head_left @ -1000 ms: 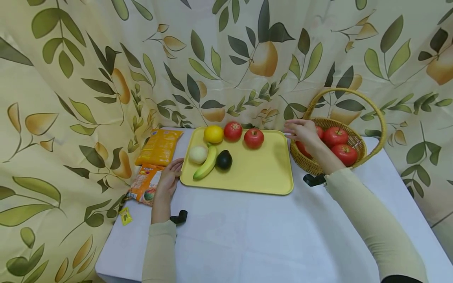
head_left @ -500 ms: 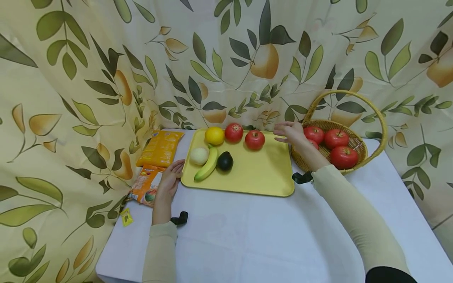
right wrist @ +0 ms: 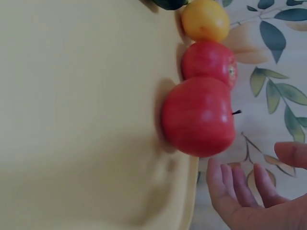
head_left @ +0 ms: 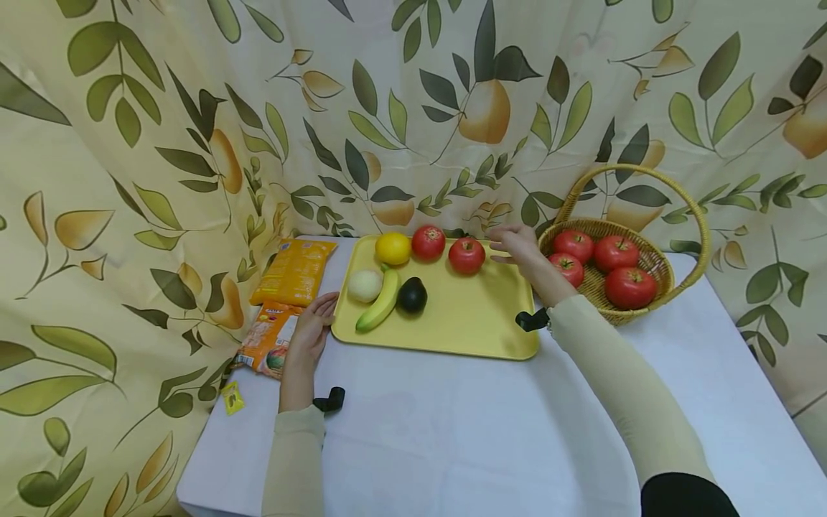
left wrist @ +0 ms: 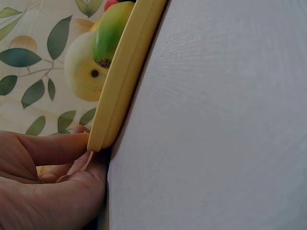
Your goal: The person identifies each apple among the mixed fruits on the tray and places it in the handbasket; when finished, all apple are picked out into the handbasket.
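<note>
My left hand (head_left: 313,327) is at the left edge of the yellow tray (head_left: 478,337). In the left wrist view its finger and thumb pinch the tray's corner. My right hand (head_left: 517,251) hovers over the tray's back right part with loosely bent, spread fingers and nothing in them. Its fingertips come close beside a red apple (right wrist: 199,117) with a dark stem. Left of that apple sit another red fruit (head_left: 428,243) and a yellow fruit (head_left: 393,248). A pale round fruit (head_left: 365,286), a banana (head_left: 380,305) and a dark avocado (head_left: 411,296) lie nearer the front left.
A wicker basket (head_left: 698,244) with a tall handle stands right of the tray, holding several red tomato-like fruits (head_left: 629,288). Orange snack bags (head_left: 293,273) and a small yellow packet (head_left: 232,397) lie at the left table edge. A patterned curtain hangs behind.
My right hand has moved left, from over the basket's edge to beside the apple on the tray. The left hand stays at the tray's edge; the fruits keep their places.
</note>
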`<state>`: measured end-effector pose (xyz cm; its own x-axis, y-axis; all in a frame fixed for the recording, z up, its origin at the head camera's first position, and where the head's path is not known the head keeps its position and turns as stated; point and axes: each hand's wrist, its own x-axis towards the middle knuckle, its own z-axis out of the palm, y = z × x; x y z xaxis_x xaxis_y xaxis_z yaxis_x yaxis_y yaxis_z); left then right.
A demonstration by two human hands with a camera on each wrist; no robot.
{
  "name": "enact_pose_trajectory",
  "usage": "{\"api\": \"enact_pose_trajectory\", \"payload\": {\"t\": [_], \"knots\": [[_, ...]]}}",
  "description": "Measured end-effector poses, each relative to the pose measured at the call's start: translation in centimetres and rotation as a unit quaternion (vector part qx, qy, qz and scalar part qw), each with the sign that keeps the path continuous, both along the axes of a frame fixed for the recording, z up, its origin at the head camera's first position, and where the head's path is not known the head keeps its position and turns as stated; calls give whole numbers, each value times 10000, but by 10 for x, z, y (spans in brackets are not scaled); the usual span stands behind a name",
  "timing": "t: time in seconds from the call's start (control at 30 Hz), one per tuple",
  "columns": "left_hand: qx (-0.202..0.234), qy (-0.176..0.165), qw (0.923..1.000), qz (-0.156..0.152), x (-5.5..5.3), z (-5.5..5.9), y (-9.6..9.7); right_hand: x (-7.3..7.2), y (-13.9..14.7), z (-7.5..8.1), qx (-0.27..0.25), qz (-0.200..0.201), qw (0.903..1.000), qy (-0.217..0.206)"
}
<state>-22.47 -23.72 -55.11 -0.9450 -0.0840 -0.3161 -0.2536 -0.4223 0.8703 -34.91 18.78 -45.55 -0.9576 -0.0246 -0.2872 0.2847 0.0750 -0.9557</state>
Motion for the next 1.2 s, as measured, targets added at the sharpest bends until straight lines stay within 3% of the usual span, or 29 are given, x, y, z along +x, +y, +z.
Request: {"api": "enact_pose_trajectory", "payload": {"t": [0.27, 0.57, 0.77, 0.9, 1.07, 1.2], "knots": [[-24, -84, 9999, 51, 0, 0, 0, -7, -7, -15, -228, 233, 9988, -363], [-44, -131, 9999, 38, -1, -1, 0, -13, -21, -33, -260, -324, 9968, -685], [-100, -134, 9999, 44, -1, -1, -1, -18, -28, -43, -388, -534, 9967, -482], [-89, -156, 9998, 36, -1, -1, -1, -18, -30, -46, -324, -448, 9972, -504], [-67, -188, 9998, 97, -1, -1, 0, -17, -30, -44, -613, -119, 9951, -766], [-122, -129, 9998, 54, -1, -1, 0, -17, -29, -44, -801, -76, 9932, -841]]}}
